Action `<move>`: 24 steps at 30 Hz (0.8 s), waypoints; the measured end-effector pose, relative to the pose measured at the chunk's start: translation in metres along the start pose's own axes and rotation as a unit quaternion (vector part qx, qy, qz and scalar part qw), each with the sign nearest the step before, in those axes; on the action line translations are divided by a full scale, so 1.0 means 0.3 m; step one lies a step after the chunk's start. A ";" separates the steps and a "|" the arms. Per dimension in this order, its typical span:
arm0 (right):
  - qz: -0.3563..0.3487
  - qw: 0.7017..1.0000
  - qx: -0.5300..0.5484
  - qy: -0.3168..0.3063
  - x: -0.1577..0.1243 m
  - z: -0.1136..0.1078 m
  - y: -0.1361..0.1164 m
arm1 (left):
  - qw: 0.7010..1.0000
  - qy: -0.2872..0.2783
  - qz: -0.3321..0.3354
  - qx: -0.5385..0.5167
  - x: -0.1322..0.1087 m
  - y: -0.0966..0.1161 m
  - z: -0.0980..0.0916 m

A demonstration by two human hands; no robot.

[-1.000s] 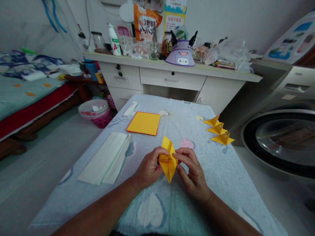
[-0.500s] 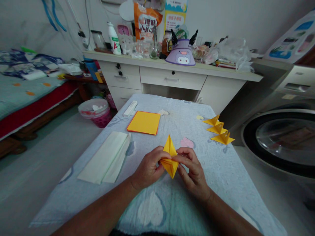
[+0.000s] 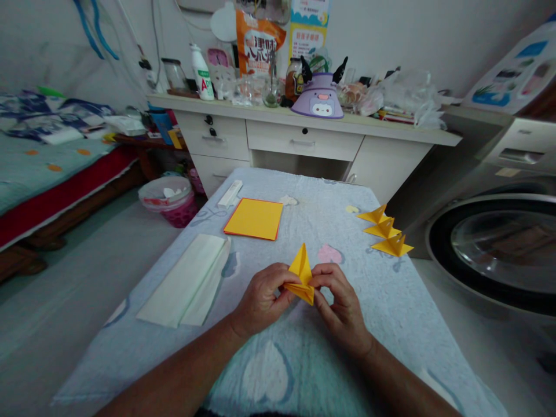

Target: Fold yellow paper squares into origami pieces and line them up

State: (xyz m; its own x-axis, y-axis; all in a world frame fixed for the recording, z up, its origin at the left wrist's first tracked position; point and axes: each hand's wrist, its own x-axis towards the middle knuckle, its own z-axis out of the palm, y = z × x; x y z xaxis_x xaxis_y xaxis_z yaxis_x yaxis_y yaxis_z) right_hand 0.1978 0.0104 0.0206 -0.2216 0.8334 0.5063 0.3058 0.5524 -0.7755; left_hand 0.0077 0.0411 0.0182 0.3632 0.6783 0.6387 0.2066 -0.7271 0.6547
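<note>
1. Head view: the left hand (image 3: 260, 298) and right hand (image 3: 341, 301) both pinch the folded yellow paper (image 3: 301, 277) between them, fingers closed on it, just above the worktop (image 3: 391, 313).
2. Its tip points away from the person; both hands are equally near.

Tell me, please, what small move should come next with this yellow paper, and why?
Probably press the crease flat: the left hand and right hand pinch the folded yellow paper, its lower flap bent up but not flattened, unlike the three folded pieces lying nearby.
</note>
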 end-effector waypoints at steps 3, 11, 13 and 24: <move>-0.002 1.000 0.002 -0.001 0.006 -0.003 -0.006 | 1.000 0.012 0.009 0.013 0.006 0.004 0.000; 0.009 1.000 0.015 -0.001 0.004 0.007 0.001 | 0.998 0.023 -0.041 -0.034 0.009 0.008 0.014; 0.040 0.997 0.061 0.010 -0.002 0.011 0.004 | 0.998 0.021 -0.053 -0.038 0.006 0.008 0.017; 0.189 0.951 0.241 -0.046 0.028 -0.018 0.017 | 0.996 -0.034 -0.063 -0.059 0.006 0.013 0.024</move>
State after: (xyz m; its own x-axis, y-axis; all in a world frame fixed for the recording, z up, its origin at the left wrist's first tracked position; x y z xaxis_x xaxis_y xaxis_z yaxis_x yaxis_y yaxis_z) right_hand 0.2025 0.0204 0.0230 -0.2675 0.9534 0.1395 -0.0759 0.1234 -0.9894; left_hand 0.0158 0.0387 0.0191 0.4032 0.7515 0.5222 0.1475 -0.6165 0.7734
